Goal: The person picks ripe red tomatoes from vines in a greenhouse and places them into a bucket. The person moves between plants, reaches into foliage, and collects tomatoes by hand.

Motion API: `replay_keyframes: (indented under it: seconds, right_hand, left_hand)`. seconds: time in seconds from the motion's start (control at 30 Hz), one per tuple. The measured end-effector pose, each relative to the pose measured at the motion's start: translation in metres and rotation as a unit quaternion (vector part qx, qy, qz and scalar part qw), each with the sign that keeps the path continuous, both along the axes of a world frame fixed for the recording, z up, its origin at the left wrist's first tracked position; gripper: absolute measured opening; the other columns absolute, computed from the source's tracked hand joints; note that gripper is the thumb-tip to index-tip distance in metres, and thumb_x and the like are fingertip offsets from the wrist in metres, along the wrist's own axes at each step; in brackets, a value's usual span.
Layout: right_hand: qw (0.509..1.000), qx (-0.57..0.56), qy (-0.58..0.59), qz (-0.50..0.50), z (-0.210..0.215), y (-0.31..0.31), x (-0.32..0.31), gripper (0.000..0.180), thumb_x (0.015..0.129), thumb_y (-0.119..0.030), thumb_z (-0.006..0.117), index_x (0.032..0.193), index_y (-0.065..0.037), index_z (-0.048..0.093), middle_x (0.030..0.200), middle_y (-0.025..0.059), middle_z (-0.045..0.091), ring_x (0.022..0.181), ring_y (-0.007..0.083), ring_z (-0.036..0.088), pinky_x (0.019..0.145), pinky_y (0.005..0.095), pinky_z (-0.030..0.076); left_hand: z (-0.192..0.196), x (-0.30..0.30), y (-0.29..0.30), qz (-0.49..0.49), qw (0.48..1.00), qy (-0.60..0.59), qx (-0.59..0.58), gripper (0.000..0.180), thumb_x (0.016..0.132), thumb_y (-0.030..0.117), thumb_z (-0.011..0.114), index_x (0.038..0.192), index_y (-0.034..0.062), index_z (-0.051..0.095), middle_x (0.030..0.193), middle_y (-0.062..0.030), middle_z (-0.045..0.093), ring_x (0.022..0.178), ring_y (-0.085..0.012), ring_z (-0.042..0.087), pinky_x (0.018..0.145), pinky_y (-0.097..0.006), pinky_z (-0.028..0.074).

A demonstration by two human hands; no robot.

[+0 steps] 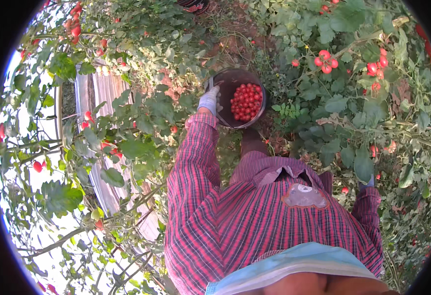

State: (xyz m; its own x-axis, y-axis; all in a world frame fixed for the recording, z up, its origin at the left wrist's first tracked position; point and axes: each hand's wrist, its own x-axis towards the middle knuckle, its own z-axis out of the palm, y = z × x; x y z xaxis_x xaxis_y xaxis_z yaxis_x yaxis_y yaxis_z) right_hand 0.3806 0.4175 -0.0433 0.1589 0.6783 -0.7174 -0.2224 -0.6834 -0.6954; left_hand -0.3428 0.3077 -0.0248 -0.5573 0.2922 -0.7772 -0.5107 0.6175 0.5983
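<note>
My left hand, in a pale glove, grips a dark bucket at its left side, by the rim or handle. Small red cherry tomatoes lie inside, gathered toward the bucket's right side. My left arm in a red plaid sleeve reaches forward to it. At the right, my right hand is down among the tomato plants beside my body. Leaves cover most of it; only a bit of bluish glove shows past the cuff, and its fingers are hidden.
Tomato vines stand on both sides, with red clusters at the right and more fruit at the upper left. A narrow strip of brown soil runs ahead between the rows. Pale sheeting lies behind the left plants. A dark patterned object shows at the top edge.
</note>
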Motion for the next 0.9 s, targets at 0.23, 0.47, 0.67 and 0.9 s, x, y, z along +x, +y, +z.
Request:
replay_keyframes:
  seconds: [0.23, 0.47, 0.67, 0.9]
  right_hand:
    - [0.935, -0.259, -0.210, 0.120, 0.045, -0.051, -0.065, 0.025, 0.075, -0.001, 0.057, 0.098, -0.010, 0.062, 0.085, 0.0072, 0.061, 0.062, 0.0213, 0.059, 0.044, 0.0401, 0.051]
    - [0.843, -0.215, -0.181, 0.458, 0.134, -0.037, -0.269, 0.030, 0.077, -0.004, 0.057, 0.105, -0.007, 0.065, 0.091, 0.0082, 0.065, 0.079, 0.0173, 0.064, 0.066, 0.0317, 0.055]
    - [0.851, -0.089, -0.175, 0.488, 0.157, 0.007, -0.395, 0.037, 0.081, -0.005, 0.056, 0.118, -0.007, 0.058, 0.100, 0.0072, 0.063, 0.080, 0.0165, 0.061, 0.067, 0.0318, 0.054]
    - [0.896, 0.162, -0.372, 0.179, 0.134, 0.146, -0.436, 0.060, 0.082, -0.005, 0.061, 0.137, -0.008, 0.038, 0.113, 0.0127, 0.056, 0.079, 0.0168, 0.058, 0.061, 0.0284, 0.053]
  left_hand:
    - [-0.176, -0.050, 0.049, -0.177, 0.977, -0.081, -0.082, 0.049, 0.084, 0.044, 0.063, 0.112, 0.0047, 0.056, 0.096, -0.0092, 0.058, 0.079, -0.0286, 0.058, 0.067, -0.045, 0.054]
    - [-0.215, -0.099, 0.092, -0.139, 0.985, -0.063, -0.079, 0.041, 0.082, 0.028, 0.063, 0.116, 0.0054, 0.054, 0.076, -0.0041, 0.057, 0.058, -0.0163, 0.053, 0.051, -0.031, 0.048]
    - [-0.209, -0.153, 0.093, -0.281, 0.943, -0.005, -0.180, 0.054, 0.076, 0.027, 0.064, 0.123, 0.0050, 0.052, 0.089, -0.0102, 0.063, 0.071, -0.0218, 0.061, 0.062, -0.035, 0.051]
    - [-0.104, -0.114, 0.119, -0.389, 0.864, 0.212, -0.239, 0.063, 0.074, 0.032, 0.065, 0.128, 0.0049, 0.050, 0.124, -0.0234, 0.055, 0.113, -0.0374, 0.055, 0.097, -0.043, 0.043]
